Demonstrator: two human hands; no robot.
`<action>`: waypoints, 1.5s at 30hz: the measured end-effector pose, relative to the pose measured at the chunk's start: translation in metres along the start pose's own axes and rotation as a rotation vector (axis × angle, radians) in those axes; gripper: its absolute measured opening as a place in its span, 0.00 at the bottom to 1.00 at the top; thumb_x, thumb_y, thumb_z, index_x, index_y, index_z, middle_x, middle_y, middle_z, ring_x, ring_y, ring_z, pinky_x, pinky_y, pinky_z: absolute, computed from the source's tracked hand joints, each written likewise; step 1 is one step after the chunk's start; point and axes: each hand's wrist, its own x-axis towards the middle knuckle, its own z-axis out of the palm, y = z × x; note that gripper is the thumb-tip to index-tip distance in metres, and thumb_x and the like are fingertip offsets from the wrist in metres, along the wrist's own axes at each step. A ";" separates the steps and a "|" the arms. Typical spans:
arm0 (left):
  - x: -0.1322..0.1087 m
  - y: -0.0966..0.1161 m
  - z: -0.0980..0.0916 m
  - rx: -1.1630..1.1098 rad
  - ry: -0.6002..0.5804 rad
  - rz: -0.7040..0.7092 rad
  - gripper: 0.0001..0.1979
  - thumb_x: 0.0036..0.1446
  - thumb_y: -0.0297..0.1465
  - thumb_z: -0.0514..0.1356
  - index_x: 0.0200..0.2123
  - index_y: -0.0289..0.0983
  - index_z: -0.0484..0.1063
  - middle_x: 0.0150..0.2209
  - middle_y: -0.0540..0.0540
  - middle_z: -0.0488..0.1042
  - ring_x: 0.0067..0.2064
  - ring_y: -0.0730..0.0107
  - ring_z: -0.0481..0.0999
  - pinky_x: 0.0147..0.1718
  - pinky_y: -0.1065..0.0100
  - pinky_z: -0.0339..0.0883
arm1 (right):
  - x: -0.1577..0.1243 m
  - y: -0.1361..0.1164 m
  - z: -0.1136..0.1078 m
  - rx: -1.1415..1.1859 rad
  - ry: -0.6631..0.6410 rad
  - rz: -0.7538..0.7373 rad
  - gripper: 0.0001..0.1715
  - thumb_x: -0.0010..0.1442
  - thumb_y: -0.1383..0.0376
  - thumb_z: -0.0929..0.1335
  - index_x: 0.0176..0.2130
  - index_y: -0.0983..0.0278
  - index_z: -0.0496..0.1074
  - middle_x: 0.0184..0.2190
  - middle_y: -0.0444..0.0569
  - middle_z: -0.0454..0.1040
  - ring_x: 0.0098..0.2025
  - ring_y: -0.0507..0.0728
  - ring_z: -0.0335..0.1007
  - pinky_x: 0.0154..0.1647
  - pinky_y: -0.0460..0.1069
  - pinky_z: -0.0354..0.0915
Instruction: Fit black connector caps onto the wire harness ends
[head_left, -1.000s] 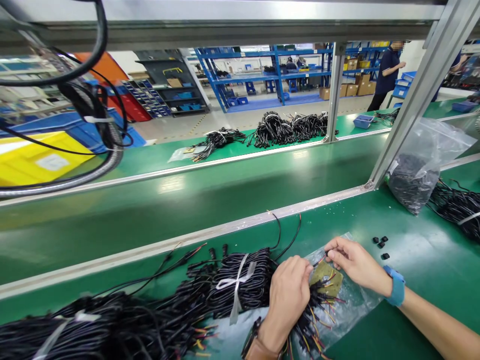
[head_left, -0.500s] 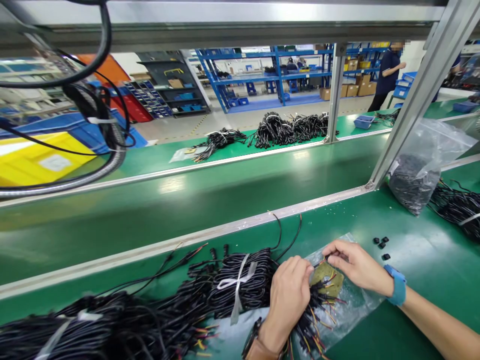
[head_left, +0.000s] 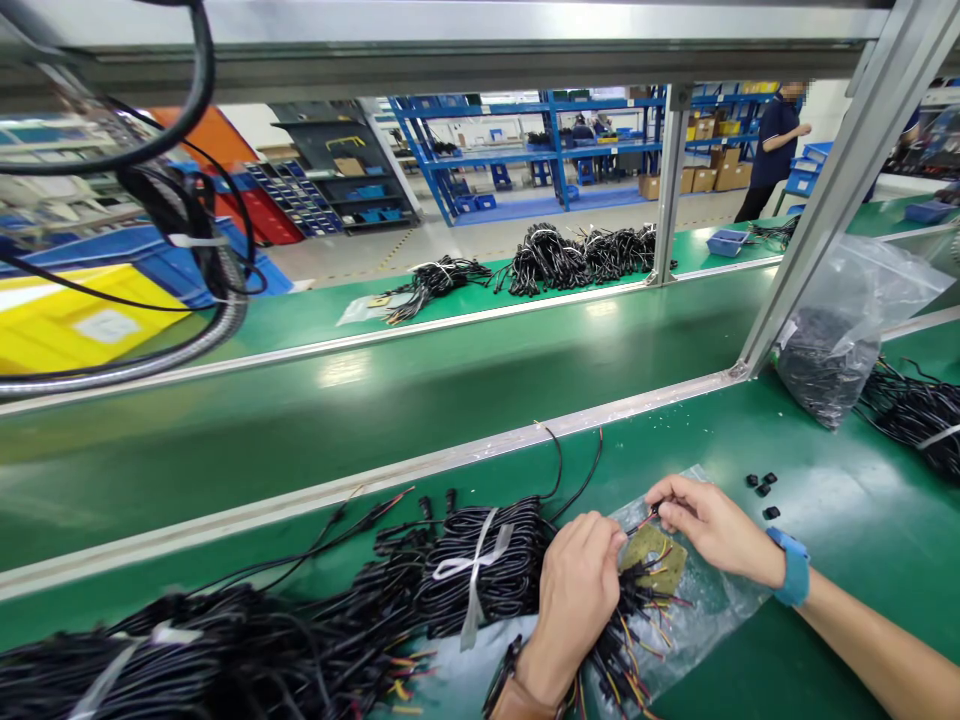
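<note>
My left hand (head_left: 579, 585) is closed on a black cable, whose stripped end with thin coloured wires (head_left: 642, 525) points toward my right hand. Between thumb and forefinger, my right hand (head_left: 701, 522) pinches a small black cap (head_left: 655, 510) at the tips of those wires. Under both hands lies a clear plastic bag (head_left: 712, 625) with a yellowish patch (head_left: 651, 558) on it. More cable ends with red and yellow wires (head_left: 630, 640) fan out below my left hand. Beside it sits a tied coil of black cable (head_left: 487, 565).
Several loose black caps (head_left: 763, 490) lie right of my hands. A plastic bag of black parts (head_left: 825, 350) leans by the metal post (head_left: 817, 190). Bundled cables (head_left: 97, 650) cover the front left. Beyond the rail (head_left: 480, 442) runs a green belt (head_left: 450, 375). A person (head_left: 776, 150) stands far back.
My right fingers have shifted slightly, and a bit more of the wires and the black cap shows between my hands. My left hand keeps its place.
</note>
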 end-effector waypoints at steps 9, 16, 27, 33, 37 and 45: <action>0.001 0.001 -0.002 0.002 0.004 0.023 0.14 0.69 0.27 0.49 0.31 0.39 0.68 0.29 0.48 0.70 0.32 0.67 0.69 0.32 0.66 0.62 | 0.001 0.005 -0.001 0.072 -0.048 0.005 0.12 0.72 0.59 0.62 0.47 0.62 0.71 0.35 0.46 0.74 0.36 0.55 0.71 0.41 0.51 0.69; 0.000 0.001 0.000 0.023 -0.017 -0.007 0.14 0.71 0.29 0.48 0.31 0.39 0.66 0.29 0.48 0.70 0.32 0.67 0.69 0.34 0.65 0.62 | 0.000 0.004 -0.001 0.078 -0.064 -0.007 0.12 0.72 0.60 0.62 0.47 0.61 0.72 0.37 0.47 0.74 0.37 0.56 0.70 0.42 0.51 0.69; -0.001 0.003 0.001 0.064 -0.005 -0.033 0.15 0.71 0.28 0.48 0.30 0.39 0.65 0.28 0.49 0.69 0.31 0.66 0.69 0.33 0.65 0.60 | 0.000 0.003 -0.003 0.081 -0.077 -0.010 0.11 0.72 0.61 0.62 0.46 0.61 0.72 0.39 0.48 0.75 0.38 0.56 0.70 0.42 0.51 0.68; 0.000 0.003 0.002 0.090 0.010 -0.027 0.15 0.71 0.28 0.48 0.29 0.39 0.64 0.26 0.49 0.68 0.30 0.67 0.69 0.32 0.66 0.59 | 0.000 0.000 -0.003 0.057 -0.070 -0.019 0.10 0.71 0.63 0.63 0.46 0.61 0.73 0.40 0.48 0.76 0.39 0.56 0.70 0.43 0.51 0.67; 0.000 0.002 0.002 0.108 0.025 -0.021 0.16 0.71 0.28 0.49 0.28 0.39 0.63 0.26 0.50 0.68 0.29 0.67 0.69 0.31 0.66 0.58 | 0.000 -0.001 -0.003 0.030 -0.056 -0.026 0.09 0.71 0.64 0.63 0.46 0.61 0.73 0.40 0.47 0.76 0.41 0.57 0.71 0.45 0.52 0.66; 0.000 0.004 0.002 0.124 0.038 -0.008 0.16 0.71 0.28 0.49 0.28 0.40 0.64 0.26 0.50 0.69 0.29 0.67 0.70 0.30 0.66 0.57 | 0.000 -0.001 -0.003 0.022 -0.062 -0.009 0.09 0.70 0.63 0.64 0.46 0.61 0.73 0.40 0.47 0.76 0.40 0.57 0.70 0.43 0.52 0.65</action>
